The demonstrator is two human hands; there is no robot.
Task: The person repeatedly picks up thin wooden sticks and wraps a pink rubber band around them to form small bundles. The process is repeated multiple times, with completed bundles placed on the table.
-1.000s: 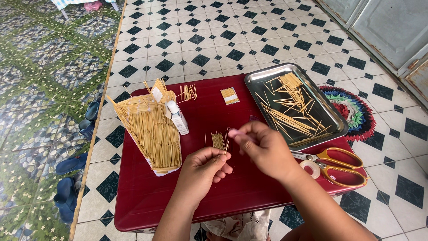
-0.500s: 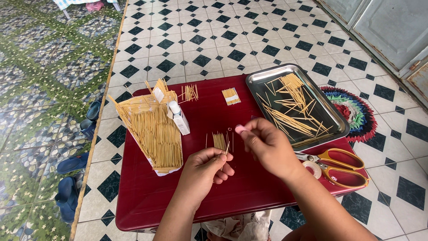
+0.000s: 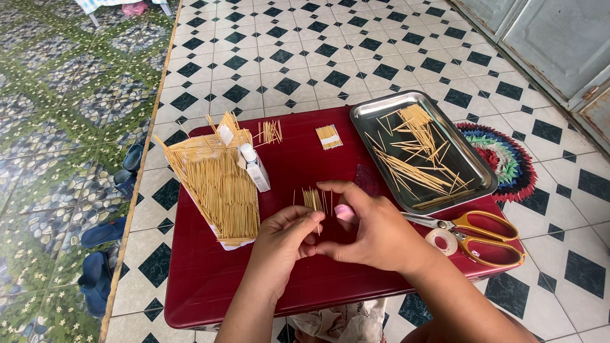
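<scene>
Together, both hands meet over the middle of the red table (image 3: 210,279). The left hand (image 3: 283,238) has its fingers curled in and pinches a thin wooden stick (image 3: 318,223) at the tips, and the right hand (image 3: 375,232) closes thumb and forefinger on the same stick from the other side. Just behind the fingers, toward the far edge of the table, a small row of sticks (image 3: 312,198) lies flat. A big fan-shaped bundle of sticks (image 3: 219,181) sits at the table's left side, with a white glue bottle (image 3: 255,168) touching it. Two small stick bundles (image 3: 329,136) lie near the far edge. A steel tray (image 3: 473,171) holding loose sticks rests at the table's right corner, with yellow-handled scissors (image 3: 486,232) and a tape roll (image 3: 441,240) just in front of it.
</scene>
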